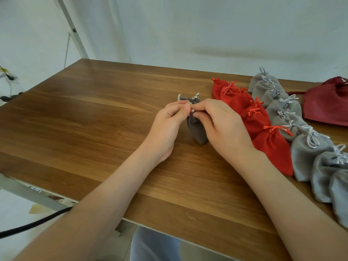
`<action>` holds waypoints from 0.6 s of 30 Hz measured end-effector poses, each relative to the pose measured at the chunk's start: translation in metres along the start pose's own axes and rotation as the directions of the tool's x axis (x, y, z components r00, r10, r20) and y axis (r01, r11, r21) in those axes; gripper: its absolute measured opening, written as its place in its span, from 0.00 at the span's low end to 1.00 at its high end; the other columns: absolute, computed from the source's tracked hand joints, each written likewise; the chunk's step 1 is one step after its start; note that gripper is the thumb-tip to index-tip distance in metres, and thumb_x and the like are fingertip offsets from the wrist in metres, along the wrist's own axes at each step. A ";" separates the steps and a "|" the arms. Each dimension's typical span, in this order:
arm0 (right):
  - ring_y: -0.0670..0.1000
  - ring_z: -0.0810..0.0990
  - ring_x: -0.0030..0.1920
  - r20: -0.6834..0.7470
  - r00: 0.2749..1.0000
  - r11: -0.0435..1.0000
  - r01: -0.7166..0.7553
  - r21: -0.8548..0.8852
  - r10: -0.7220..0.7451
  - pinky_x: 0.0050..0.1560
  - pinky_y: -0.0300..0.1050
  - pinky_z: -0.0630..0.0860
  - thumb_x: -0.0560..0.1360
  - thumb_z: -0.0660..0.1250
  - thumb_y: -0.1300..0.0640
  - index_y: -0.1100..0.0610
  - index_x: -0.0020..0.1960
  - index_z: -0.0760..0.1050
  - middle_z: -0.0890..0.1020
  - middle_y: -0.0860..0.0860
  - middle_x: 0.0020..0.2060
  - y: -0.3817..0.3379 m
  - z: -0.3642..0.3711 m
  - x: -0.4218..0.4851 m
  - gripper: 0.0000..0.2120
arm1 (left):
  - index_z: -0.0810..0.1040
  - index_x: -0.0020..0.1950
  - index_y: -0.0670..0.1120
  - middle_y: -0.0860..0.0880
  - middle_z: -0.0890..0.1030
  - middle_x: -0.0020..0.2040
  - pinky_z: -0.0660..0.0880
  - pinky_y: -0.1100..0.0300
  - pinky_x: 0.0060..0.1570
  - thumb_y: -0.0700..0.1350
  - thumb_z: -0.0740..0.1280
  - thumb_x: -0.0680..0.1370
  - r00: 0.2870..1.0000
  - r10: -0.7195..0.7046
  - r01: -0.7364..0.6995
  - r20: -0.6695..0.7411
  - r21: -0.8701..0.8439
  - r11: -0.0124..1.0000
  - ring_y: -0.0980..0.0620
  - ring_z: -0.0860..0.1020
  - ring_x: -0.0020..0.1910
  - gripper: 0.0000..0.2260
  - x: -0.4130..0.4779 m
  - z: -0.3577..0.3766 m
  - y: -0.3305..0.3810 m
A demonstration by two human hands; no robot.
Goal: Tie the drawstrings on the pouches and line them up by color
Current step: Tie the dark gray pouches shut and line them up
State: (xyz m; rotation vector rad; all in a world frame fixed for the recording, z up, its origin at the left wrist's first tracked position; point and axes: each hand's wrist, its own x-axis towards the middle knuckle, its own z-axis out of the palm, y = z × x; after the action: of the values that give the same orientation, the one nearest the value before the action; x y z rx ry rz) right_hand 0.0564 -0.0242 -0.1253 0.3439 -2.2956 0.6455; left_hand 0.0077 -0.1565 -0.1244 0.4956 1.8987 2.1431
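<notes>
Head view: left hand (167,127) and right hand (224,127) pinch the white drawstring (190,104) atop the dark grey fabric pouch (197,129) between them; the tied light grey pouch row (308,146) lies rightward, nearer the right hand.

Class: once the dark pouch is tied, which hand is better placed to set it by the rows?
Probably the right hand: it lies next to the red row, with the grey row beyond. The left hand holds the dark pouch from the far side and would have to cross.
</notes>
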 end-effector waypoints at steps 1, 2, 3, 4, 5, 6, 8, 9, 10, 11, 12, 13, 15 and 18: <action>0.55 0.79 0.46 0.000 1.000 1.000 -0.018 0.006 0.018 0.47 0.50 0.74 0.77 0.61 0.59 0.62 0.49 0.78 0.81 0.55 0.43 0.000 0.000 0.000 0.09 | 0.81 0.50 0.43 0.44 0.76 0.62 0.71 0.72 0.52 0.41 0.62 0.80 1.000 -0.008 0.008 0.008 0.009 1.000 0.55 0.75 0.60 0.08 0.000 0.000 0.001; 0.54 0.79 0.46 0.000 0.999 0.999 -0.037 0.011 0.037 0.46 0.49 0.74 0.77 0.61 0.59 0.61 0.49 0.77 0.81 0.54 0.42 0.000 0.000 0.000 0.09 | 0.81 0.49 0.43 0.46 0.78 0.58 0.70 0.75 0.46 0.41 0.62 0.80 1.000 -0.014 0.014 0.022 0.010 1.000 0.59 0.77 0.55 0.08 -0.001 0.001 0.002; 0.53 0.79 0.45 0.001 0.999 0.999 -0.053 0.011 0.053 0.45 0.48 0.74 0.77 0.61 0.59 0.61 0.48 0.77 0.81 0.54 0.42 0.000 0.000 0.000 0.08 | 0.80 0.47 0.44 0.48 0.80 0.53 0.69 0.77 0.41 0.41 0.62 0.80 0.999 -0.018 0.018 0.035 0.003 1.000 0.63 0.77 0.49 0.08 -0.002 0.002 0.004; 0.52 0.78 0.45 0.001 0.998 0.998 -0.061 0.006 0.061 0.44 0.47 0.74 0.77 0.62 0.59 0.61 0.48 0.77 0.80 0.53 0.42 0.000 0.000 0.000 0.07 | 0.79 0.45 0.45 0.51 0.81 0.47 0.69 0.77 0.38 0.40 0.61 0.80 0.999 -0.019 0.020 0.044 -0.010 1.000 0.65 0.77 0.43 0.08 -0.002 0.003 0.005; 0.51 0.78 0.44 -0.001 0.998 0.998 -0.063 -0.005 0.063 0.44 0.45 0.73 0.77 0.62 0.59 0.61 0.48 0.76 0.80 0.53 0.41 0.000 0.001 0.000 0.06 | 0.78 0.44 0.45 0.54 0.80 0.42 0.68 0.76 0.37 0.40 0.61 0.80 0.999 -0.017 0.018 0.052 -0.021 1.000 0.66 0.76 0.39 0.08 -0.003 0.003 0.006; 0.51 0.78 0.43 -0.004 0.998 0.998 -0.065 -0.018 0.064 0.43 0.44 0.72 0.77 0.63 0.60 0.61 0.47 0.76 0.80 0.53 0.41 0.001 0.001 -0.001 0.05 | 0.77 0.43 0.46 0.55 0.79 0.39 0.68 0.74 0.36 0.39 0.61 0.80 0.998 -0.012 0.013 0.062 -0.021 1.000 0.65 0.75 0.37 0.09 -0.003 0.003 0.006; 0.51 0.77 0.42 -0.004 0.997 0.996 -0.075 -0.038 0.075 0.41 0.44 0.71 0.77 0.63 0.60 0.61 0.47 0.74 0.79 0.53 0.40 0.000 0.001 -0.001 0.04 | 0.76 0.42 0.47 0.55 0.77 0.37 0.68 0.69 0.39 0.40 0.61 0.80 0.997 -0.009 0.009 0.082 0.004 1.000 0.63 0.73 0.36 0.09 -0.002 0.002 0.006; 0.51 0.76 0.41 -0.002 0.997 0.996 -0.079 -0.048 0.079 0.41 0.44 0.70 0.77 0.63 0.60 0.61 0.47 0.74 0.79 0.53 0.39 -0.001 0.002 -0.001 0.04 | 0.76 0.41 0.47 0.55 0.77 0.37 0.66 0.65 0.41 0.41 0.61 0.80 0.996 -0.013 0.011 0.084 0.016 1.000 0.61 0.73 0.37 0.09 -0.002 0.001 0.006; 0.51 0.75 0.41 0.001 0.997 0.995 -0.079 -0.053 0.080 0.41 0.44 0.70 0.76 0.63 0.61 0.61 0.47 0.74 0.78 0.53 0.39 -0.001 0.002 -0.001 0.03 | 0.76 0.41 0.47 0.54 0.76 0.38 0.65 0.61 0.43 0.41 0.61 0.80 0.997 -0.019 0.018 0.070 0.023 1.000 0.58 0.72 0.38 0.09 -0.001 0.000 0.005; 0.50 0.74 0.41 0.007 0.997 0.996 -0.078 -0.051 0.079 0.41 0.43 0.70 0.76 0.63 0.62 0.61 0.47 0.74 0.78 0.53 0.39 -0.001 0.003 -0.001 0.03 | 0.77 0.41 0.48 0.52 0.77 0.38 0.65 0.58 0.45 0.41 0.62 0.79 0.999 -0.028 0.027 0.044 0.023 0.999 0.56 0.72 0.40 0.09 0.000 0.000 0.004; 0.49 0.73 0.42 0.012 0.997 0.996 -0.075 -0.043 0.076 0.42 0.43 0.69 0.76 0.62 0.62 0.61 0.47 0.74 0.78 0.53 0.40 -0.001 0.004 -0.001 0.03 | 0.77 0.40 0.48 0.51 0.77 0.39 0.65 0.55 0.46 0.41 0.62 0.79 0.999 -0.036 0.036 0.010 0.011 0.999 0.53 0.72 0.41 0.09 0.001 -0.001 0.004; 0.48 0.73 0.43 0.015 0.997 0.997 -0.073 -0.036 0.074 0.42 0.42 0.69 0.76 0.61 0.62 0.61 0.47 0.73 0.77 0.53 0.41 -0.001 0.005 -0.001 0.04 | 0.78 0.40 0.47 0.49 0.78 0.39 0.66 0.54 0.47 0.40 0.62 0.79 0.999 -0.042 0.042 -0.028 -0.010 0.999 0.52 0.73 0.42 0.09 0.002 -0.001 0.003; 0.49 0.72 0.45 0.019 0.997 0.997 -0.074 -0.026 0.075 0.45 0.43 0.69 0.76 0.59 0.61 0.61 0.47 0.73 0.76 0.53 0.42 0.000 0.007 -0.001 0.05 | 0.78 0.40 0.46 0.48 0.80 0.40 0.69 0.55 0.47 0.39 0.63 0.79 0.994 -0.031 0.028 -0.104 -0.034 0.999 0.50 0.74 0.43 0.09 0.004 -0.001 0.002; 0.50 0.71 0.46 0.022 0.996 0.996 -0.087 -0.002 0.087 0.46 0.45 0.69 0.76 0.61 0.63 0.61 0.46 0.73 0.75 0.53 0.42 0.000 0.008 -0.001 0.02 | 0.78 0.39 0.46 0.47 0.80 0.39 0.74 0.55 0.48 0.38 0.63 0.78 0.987 0.030 -0.028 -0.159 0.017 0.999 0.50 0.77 0.43 0.09 0.005 0.000 -0.002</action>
State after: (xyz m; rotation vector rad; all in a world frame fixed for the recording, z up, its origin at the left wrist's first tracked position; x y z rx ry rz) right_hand 0.0527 -0.0282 -0.1307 0.2537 -2.3424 0.6873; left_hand 0.0035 -0.1540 -0.1264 0.3662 2.0025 2.2505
